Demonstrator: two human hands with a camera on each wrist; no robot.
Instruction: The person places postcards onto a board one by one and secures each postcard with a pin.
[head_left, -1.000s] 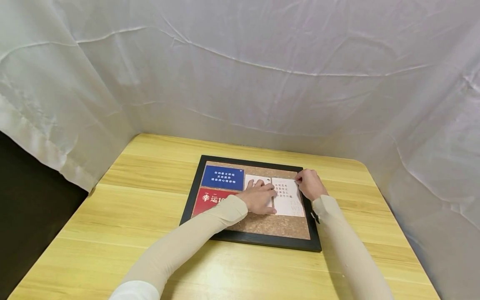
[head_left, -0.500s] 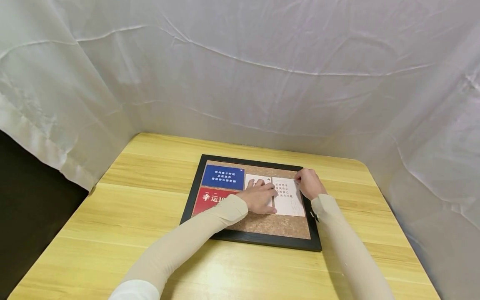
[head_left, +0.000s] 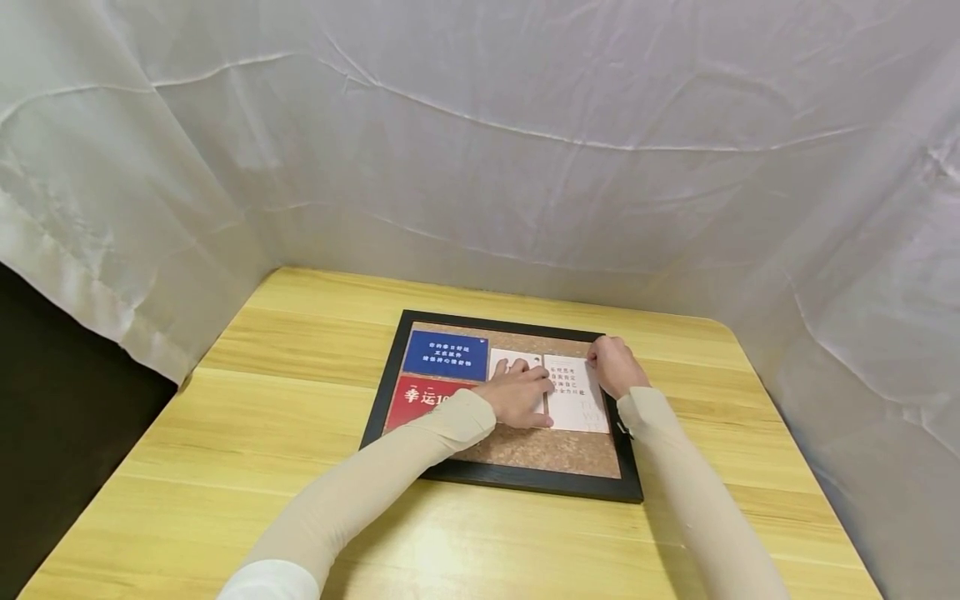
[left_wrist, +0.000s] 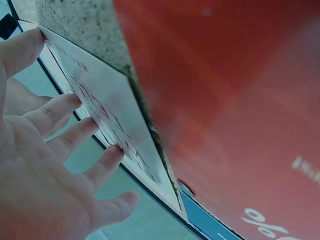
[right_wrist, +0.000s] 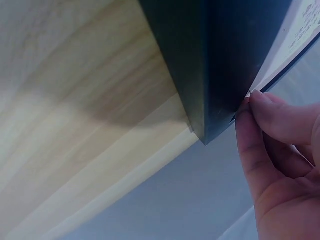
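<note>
Barely anything has shifted: only the right hand has edged leftward, pinching the white card's two-o'clock corner. Left hand lies flat, fingers spread, holding down the card's nine-o'clock edge on the cork board. Blue card and red card sit beyond at nine o'clock on the worktop.

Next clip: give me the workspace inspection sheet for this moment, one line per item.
Surface: light wooden table, with a black-framed cork board lying flat on it.
Job's things: white card on the cork; blue card and red card to its left.
Clutter: nothing seen.
Hands: left hand rests flat on the white card; right hand pinches that card's far right corner.
Cables: nothing seen.
Surroundings: white cloth backdrop on three sides.
</note>
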